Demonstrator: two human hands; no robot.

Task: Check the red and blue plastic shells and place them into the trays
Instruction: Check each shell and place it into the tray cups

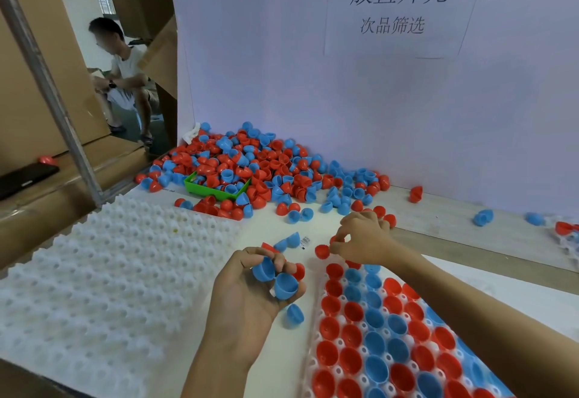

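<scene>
A white bench against a pale partition carries a heap of red and blue shells (250, 165). My left hand (250, 300) curls its fingers around two blue shells (275, 277) (open sides showing). My right hand (363, 241) pinches a red shell (336, 238) at its fingertips — just beyond the half-filled tray (316, 363). I judge inspection underway; next, seat the red one in a free pocket below the fingers.

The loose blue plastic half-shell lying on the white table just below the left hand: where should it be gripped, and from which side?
Judging by its pose, pinch the loose blue plastic half-shell across its rounded dome from above; it seems to lie with the dome up, the rim hidden, and bare table around it.
</scene>
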